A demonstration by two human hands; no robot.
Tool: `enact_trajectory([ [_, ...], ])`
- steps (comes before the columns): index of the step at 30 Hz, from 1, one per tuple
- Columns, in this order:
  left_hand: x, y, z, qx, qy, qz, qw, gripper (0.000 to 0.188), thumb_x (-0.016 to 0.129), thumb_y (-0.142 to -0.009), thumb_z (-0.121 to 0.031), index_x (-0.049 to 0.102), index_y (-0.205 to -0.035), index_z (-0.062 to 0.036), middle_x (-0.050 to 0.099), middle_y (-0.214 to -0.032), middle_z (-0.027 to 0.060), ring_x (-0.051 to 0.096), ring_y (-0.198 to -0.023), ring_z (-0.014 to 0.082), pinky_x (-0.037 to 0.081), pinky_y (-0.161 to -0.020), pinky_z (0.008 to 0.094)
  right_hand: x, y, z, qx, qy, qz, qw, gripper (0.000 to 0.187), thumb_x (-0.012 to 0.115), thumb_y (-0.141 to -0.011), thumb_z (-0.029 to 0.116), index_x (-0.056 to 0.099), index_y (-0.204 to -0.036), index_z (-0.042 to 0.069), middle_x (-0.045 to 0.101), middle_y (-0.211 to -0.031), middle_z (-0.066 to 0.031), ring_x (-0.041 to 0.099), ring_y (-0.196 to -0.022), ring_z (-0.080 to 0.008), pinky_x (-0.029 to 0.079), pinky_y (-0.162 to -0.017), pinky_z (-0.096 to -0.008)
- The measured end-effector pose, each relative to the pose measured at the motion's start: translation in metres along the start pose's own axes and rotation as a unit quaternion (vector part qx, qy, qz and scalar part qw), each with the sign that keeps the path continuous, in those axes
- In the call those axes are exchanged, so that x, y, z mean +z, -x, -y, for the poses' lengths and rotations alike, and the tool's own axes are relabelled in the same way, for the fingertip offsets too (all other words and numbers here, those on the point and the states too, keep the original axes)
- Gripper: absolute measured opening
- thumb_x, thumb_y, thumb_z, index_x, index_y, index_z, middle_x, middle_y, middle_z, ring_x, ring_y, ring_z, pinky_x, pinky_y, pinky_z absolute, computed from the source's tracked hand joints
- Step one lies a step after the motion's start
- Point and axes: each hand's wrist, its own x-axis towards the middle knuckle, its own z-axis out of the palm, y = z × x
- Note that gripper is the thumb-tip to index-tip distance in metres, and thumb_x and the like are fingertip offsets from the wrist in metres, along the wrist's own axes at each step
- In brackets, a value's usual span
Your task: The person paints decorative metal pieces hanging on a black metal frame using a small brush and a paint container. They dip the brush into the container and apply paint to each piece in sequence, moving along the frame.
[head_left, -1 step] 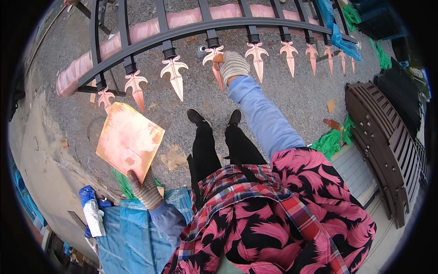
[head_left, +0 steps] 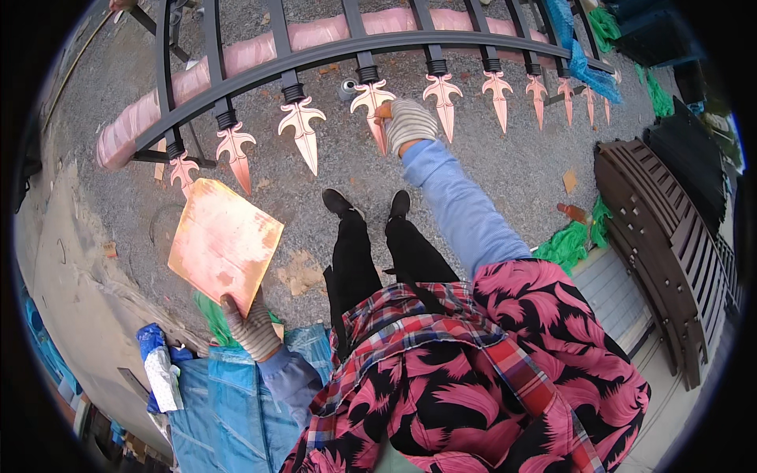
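Note:
My left hand (head_left: 254,327), in a striped glove with bare fingertips, grips the lower corner of a flat square board (head_left: 225,236) smeared with copper-pink. My right hand (head_left: 412,122), gloved alike, is closed, its fingertips at the right edge of a copper-pink spearhead finial (head_left: 372,106). Whatever its fingers hold, if anything, is hidden. This finial is one of several along a dark metal fence panel (head_left: 347,49), their points toward me. Another finial (head_left: 302,130) is just left of it, and one more (head_left: 442,98) lies to the right of the hand.
A pink-wrapped beam (head_left: 236,54) runs under the fence. Blue wrap (head_left: 582,63) hangs at its right end. Brown slatted panels (head_left: 646,236) and green netting (head_left: 564,244) lie on the right. Blue-wrapped goods (head_left: 225,402) are at lower left. A small can (head_left: 347,89) stands behind the finials.
My right hand has shifted slightly to the right and down along the finial's edge. The board in my left hand has barely moved.

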Motion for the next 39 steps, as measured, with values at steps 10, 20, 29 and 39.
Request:
enact_trajectory([
  [10, -0.008, -0.008, -0.024, 0.015, -0.005, -0.016, 1.000, 0.059, 0.063, -0.075, -0.020, 0.035, -0.121, 0.0033, 0.042, -0.122, 0.0125, 0.038, -0.113, 0.0266, 0.027, -0.100, 0.0434, -0.023, -0.010, 0.027, 0.021, 0.078, -0.113, 0.990, 0.021, 0.063, -0.066, 0.023, 0.064, -0.080, 0.007, 0.061, -0.082, -0.0169, 0.059, -0.077, -0.0324, 0.047, -0.067, -0.0381],
  [20, -0.025, -0.024, -0.040, 0.013, -0.006, -0.010, 1.000, 0.061, 0.064, -0.075, -0.022, 0.034, -0.121, 0.0046, 0.041, -0.123, 0.0135, 0.037, -0.113, 0.0273, 0.028, -0.098, 0.0422, 0.016, 0.041, 0.080, -0.033, 0.025, -0.068, 0.997, 0.036, 0.069, -0.062, 0.029, 0.060, -0.088, 0.006, 0.058, -0.087, -0.0154, 0.056, -0.082, -0.0313, 0.044, -0.071, -0.0378],
  [29, -0.049, -0.099, -0.124, -0.034, -0.047, -0.024, 0.998, 0.063, 0.062, -0.076, -0.024, 0.032, -0.122, 0.0062, 0.038, -0.125, 0.0155, 0.035, -0.116, 0.0251, 0.024, -0.102, 0.0387, 0.041, -0.005, 0.134, 0.088, -0.025, -0.055, 0.994, 0.021, 0.063, -0.067, 0.021, 0.062, -0.079, 0.003, 0.059, -0.079, -0.0179, 0.058, -0.075, -0.0326, 0.046, -0.066, -0.0375],
  [39, -0.045, -0.138, -0.154, -0.058, -0.066, 0.010, 0.996, 0.063, 0.060, -0.076, -0.025, 0.031, -0.124, 0.0031, 0.039, -0.124, 0.0143, 0.037, -0.114, 0.0261, 0.026, -0.100, 0.0385, 0.082, -0.040, 0.089, 0.155, 0.026, -0.128, 0.979, 0.017, 0.065, -0.067, 0.022, 0.065, -0.081, 0.012, 0.060, -0.081, -0.0171, 0.059, -0.078, -0.0314, 0.047, -0.067, -0.0370],
])
